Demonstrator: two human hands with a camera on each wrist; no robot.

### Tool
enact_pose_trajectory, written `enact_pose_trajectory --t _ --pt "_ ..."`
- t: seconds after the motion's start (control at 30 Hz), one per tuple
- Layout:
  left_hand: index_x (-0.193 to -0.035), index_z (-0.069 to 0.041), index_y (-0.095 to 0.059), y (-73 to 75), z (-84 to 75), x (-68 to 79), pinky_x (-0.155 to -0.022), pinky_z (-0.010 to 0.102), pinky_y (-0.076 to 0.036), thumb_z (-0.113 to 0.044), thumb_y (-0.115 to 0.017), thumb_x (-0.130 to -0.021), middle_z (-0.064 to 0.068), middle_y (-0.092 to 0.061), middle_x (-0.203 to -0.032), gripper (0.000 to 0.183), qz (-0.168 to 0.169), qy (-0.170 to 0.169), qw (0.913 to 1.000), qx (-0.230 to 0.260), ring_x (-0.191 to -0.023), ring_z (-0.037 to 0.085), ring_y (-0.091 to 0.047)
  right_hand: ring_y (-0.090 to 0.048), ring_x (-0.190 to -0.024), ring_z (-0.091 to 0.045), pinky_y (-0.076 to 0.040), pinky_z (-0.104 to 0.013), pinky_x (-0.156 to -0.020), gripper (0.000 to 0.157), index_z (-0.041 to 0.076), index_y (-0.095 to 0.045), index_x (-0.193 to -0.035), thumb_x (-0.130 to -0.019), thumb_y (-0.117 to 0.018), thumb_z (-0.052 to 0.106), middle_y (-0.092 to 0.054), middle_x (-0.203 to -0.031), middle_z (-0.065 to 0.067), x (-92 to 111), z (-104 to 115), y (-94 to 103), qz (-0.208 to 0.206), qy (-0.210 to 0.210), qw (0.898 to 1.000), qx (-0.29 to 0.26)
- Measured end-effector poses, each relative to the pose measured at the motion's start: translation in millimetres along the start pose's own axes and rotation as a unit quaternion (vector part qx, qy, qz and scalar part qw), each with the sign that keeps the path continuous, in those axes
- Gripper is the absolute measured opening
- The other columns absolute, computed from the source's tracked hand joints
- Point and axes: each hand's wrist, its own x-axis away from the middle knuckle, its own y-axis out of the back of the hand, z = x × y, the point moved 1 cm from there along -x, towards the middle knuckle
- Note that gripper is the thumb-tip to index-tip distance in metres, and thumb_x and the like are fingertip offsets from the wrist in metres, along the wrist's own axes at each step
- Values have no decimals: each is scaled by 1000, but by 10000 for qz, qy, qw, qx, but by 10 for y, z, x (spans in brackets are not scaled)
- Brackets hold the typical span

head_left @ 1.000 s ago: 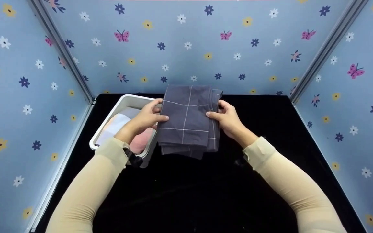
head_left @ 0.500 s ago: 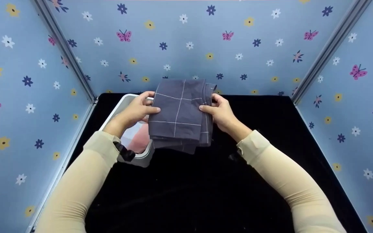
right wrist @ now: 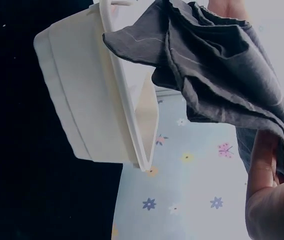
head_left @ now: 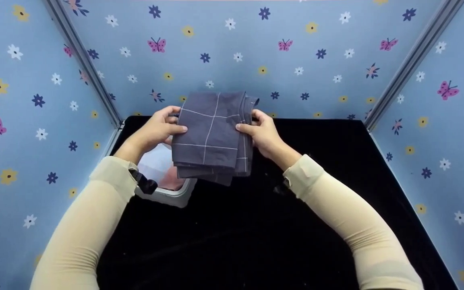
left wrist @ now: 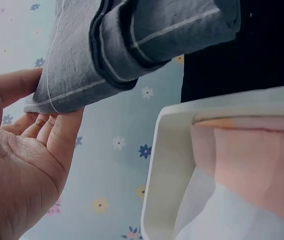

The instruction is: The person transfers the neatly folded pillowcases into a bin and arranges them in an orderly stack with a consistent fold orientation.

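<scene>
A folded dark grey cloth [head_left: 208, 133] with thin white grid lines is held up between both hands. My left hand [head_left: 155, 128] pinches its left edge, thumb on the near face and fingers behind. On the opposite edge my right hand [head_left: 267, 131] grips the layered folds the same way. The right wrist view shows the cloth's [right wrist: 217, 70] loose lower layers hanging. Below and partly behind it stands a white bin [head_left: 175, 195], whose rim [left wrist: 149, 185] shows in the left wrist view. Inside the bin lies pink, white and grey fabric [left wrist: 247, 175].
A black surface [head_left: 232, 233] spreads under the arms. Light blue panels [head_left: 248, 44] with flowers and butterflies wall in the back and both sides, joined by metal corner posts [head_left: 413, 64]. The cloth hangs in front of the back panel.
Both hands have carried the folded cloth to the left and upward in the head view, so it now covers more of the bin. Their hold on it looks the same.
</scene>
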Motion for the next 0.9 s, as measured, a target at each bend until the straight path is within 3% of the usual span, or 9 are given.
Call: enact_pose_trajectory --t 0.57,0.9 --pt "-161 -6 -34 440 -41 133 -72 33 -66 -2 -63 -105 -2 -68 -112 63 -149 156 9994 -275 -89 11 -74 -76 -80 -23 -66 -36 -64 36 3 -63 -128 -95 -74 -7 -76 -104 -13 -149 -80 -508 -127 -6 9995 -272" --pt "-161 -6 -31 686 22 216 -77 34 -65 -1 -67 -101 -5 -69 -108 71 -64 371 9977 -559 -90 11 -74 -76 -80 -21 -65 -35 -64 35 3 -63 -127 -95 -74 -6 -77 -103 -12 -200 -235 -768 -119 -99 9997 -171"
